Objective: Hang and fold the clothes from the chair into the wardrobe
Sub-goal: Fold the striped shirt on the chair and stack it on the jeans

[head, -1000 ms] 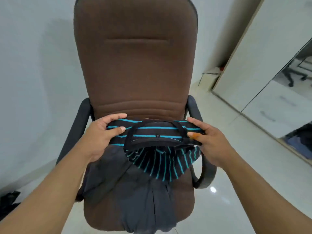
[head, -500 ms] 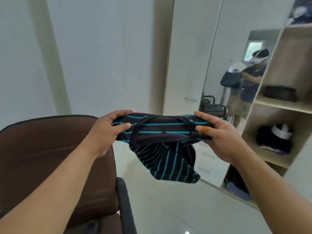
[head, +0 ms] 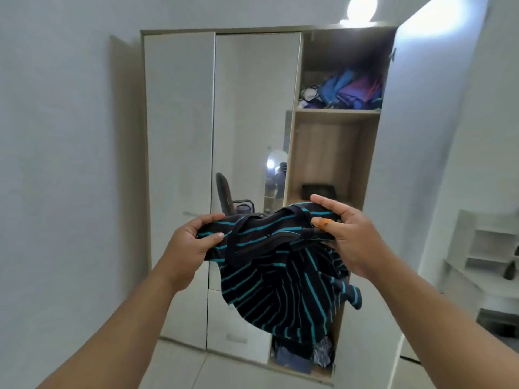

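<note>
Left hand (head: 188, 239): grips one end of the black teal-striped folded shirt (head: 276, 269).
Right hand (head: 346, 236): pinches the other end, held slightly higher.
Change: brown chair gone from view; the white-doored wooden wardrobe (head: 179, 136) now faces us.
Room: open shelf (head: 337, 115) just behind the shirt.

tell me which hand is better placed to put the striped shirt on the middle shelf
Right, probably. The right hand grips the striped shirt just in front of the open shelf section; the left hand holds it before the mirror door.
</note>
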